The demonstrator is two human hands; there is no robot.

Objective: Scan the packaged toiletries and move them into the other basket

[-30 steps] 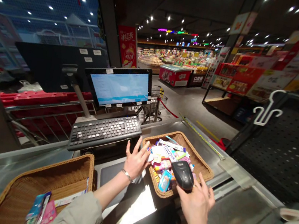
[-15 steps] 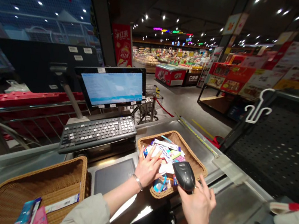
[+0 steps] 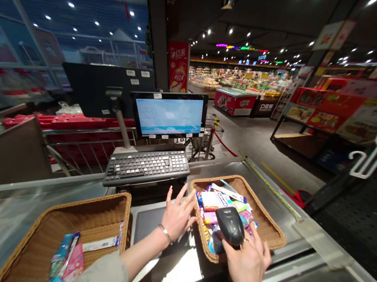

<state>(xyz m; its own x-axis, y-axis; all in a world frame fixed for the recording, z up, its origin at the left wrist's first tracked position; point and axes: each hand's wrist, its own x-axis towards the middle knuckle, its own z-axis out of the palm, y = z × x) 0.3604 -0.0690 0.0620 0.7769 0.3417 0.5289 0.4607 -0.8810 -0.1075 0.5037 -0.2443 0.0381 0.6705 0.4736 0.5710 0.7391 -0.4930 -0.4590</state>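
My left hand [image 3: 179,212] is held above the counter, just left of the right-hand wicker basket [image 3: 283,239]. Its fingers are spread and nothing is in them. In my right hand [image 3: 249,260] is a black handheld barcode scanner [image 3: 230,224], its head above that basket. Several packaged snacks fill the basket, among them a white and blue packet [image 3: 215,200] near its left side. To the left stands another wicker basket [image 3: 40,232]. Inside it lie a long white packet [image 3: 100,244], a pink packet [image 3: 75,263] and a blue one [image 3: 62,249].
Behind the baskets are a black keyboard [image 3: 148,167] and a lit monitor [image 3: 169,116]. A dark flat pad [image 3: 146,225] is set in the metal counter. At the right, a white hook [image 3: 374,156] hangs on a black panel. Shelves and a red freezer [image 3: 235,101] stand farther back.
My left hand has come off the packets in the right-hand basket and moved left, its fingers spreading. The scanner stays in my right hand. My view has turned left.
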